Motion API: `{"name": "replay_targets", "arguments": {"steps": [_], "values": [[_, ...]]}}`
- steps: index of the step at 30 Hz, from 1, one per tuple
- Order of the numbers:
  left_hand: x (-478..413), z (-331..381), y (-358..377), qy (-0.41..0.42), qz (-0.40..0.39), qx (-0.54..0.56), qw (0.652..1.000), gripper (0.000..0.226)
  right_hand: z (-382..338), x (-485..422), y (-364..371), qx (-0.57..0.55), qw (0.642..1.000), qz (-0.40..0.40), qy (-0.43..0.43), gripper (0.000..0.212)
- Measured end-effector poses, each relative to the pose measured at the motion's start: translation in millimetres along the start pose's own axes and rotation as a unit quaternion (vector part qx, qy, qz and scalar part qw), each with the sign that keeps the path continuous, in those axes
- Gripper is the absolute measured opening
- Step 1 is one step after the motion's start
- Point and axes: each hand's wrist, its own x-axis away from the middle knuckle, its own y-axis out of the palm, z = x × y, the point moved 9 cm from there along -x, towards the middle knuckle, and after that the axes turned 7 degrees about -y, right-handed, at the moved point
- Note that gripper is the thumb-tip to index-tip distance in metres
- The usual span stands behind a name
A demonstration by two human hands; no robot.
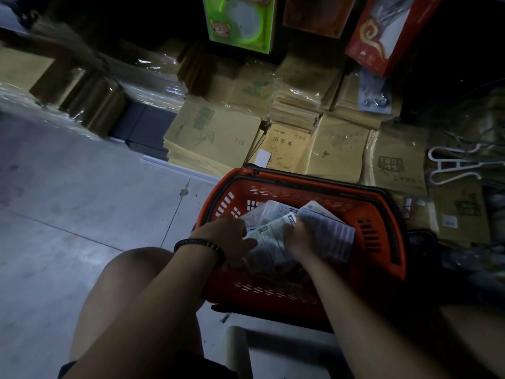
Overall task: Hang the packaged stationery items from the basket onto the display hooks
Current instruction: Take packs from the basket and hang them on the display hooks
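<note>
Both forearms reached forward from my crouch, over my bare knee (131, 272), into the red basket (382, 214). It sat on the floor (68, 187) just in front of the stacked brown notebooks (213, 132), probably set there so the stock stayed within reach while I worked low.

My left hand (226, 236), with a dark beaded bracelet (202, 246) at the wrist, lay across the near-left part of the pile. Its fingers were extended and loosely spread over the packets (273, 231), pressing on them rather than pinching any one. I judged this was to steady the heap.

My right hand (297, 236) was curled down among the packets, knuckles up. The fingertips were hidden under the wrapping, so I cannot tell whether they had closed on a packet or were only sorting. A lined card (330, 231) lay against that hand on its right side.

All the packets were in the basket, tumbled at mixed angles. None had been lifted clear.

Boxed goods, a green box (240, 20) and a red box (388, 31), hung or stood above the notebooks. No bare hook showed clearly in this dim view.

Step in hand, as I judged it: selecting one packet. Its hang hole would need finding before lifting.
</note>
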Motion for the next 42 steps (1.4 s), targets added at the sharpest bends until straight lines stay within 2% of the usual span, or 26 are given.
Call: {"name": "replay_targets", "arguments": {"steps": [2, 5, 8, 9, 14, 18, 23, 25, 28, 31, 34, 37, 40, 42], "values": [[0, 3, 0, -0.004, -0.003, -0.002, 1.0, 0.048, -14, 15, -6, 0.013, 0.999, 0.014, 0.037, 0.044], [1, 5, 0, -0.007, -0.003, -0.002, 1.0, 0.047, -26, 17, -8, 0.015, 0.999, -0.019, 0.033, 0.052], [3, 5, 2, -0.009, -0.011, 0.001, 1.0, 0.044, -14, 11, -9, -0.002, 0.998, -0.047, 0.03, 0.016], [3, 4, 2, -0.012, -0.011, 0.001, 1.0, 0.044, -11, 10, -8, -0.006, 0.998, -0.059, 0.028, 0.011], [2, 6, 0, -0.015, -0.01, -0.009, 1.0, 0.051, -14, 20, -27, -0.03, 0.997, -0.056, 0.032, 0.017], [1, 8, 4, 0.005, -0.006, 0.011, 1.0, 0.063, -22, 32, -44, -0.078, 0.996, -0.033, -0.006, 0.015], [32, 48, 3, 0.117, 0.07, -0.004, 0.991, 0.091, -47, 65, -92, -0.187, 0.981, 0.038, -0.016, 0.021], [55, 69, 9, 0.168, 0.093, -0.027, 0.981, 0.098, -58, 82, -114, -0.23, 0.971, 0.061, -0.008, 0.013], [81, 83, 3, 0.2, 0.17, -0.083, 0.961, 0.105, -72, 113, -134, -0.337, 0.939, 0.036, 0.057, 0.015], [113, 90, -9, 0.222, 0.265, -0.115, 0.931, 0.107, -96, 141, -157, -0.407, 0.911, 0.007, 0.071, 0.024], [152, 98, -27, 0.271, 0.361, -0.039, 0.891, 0.082, -128, 176, -179, -0.447, 0.892, -0.024, 0.059, 0.024], [193, 102, -52, 0.311, 0.422, 0.034, 0.851, 0.064, -160, 207, -201, -0.482, 0.875, -0.035, 0.016, 0.031], [221, 99, -72, 0.316, 0.419, 0.123, 0.842, 0.057, -187, 237, -218, -0.531, 0.846, -0.037, -0.024, 0.045], [237, 95, -83, 0.31, 0.384, 0.233, 0.838, 0.051, -204, 257, -232, -0.507, 0.858, -0.024, -0.083, 0.045]]}}
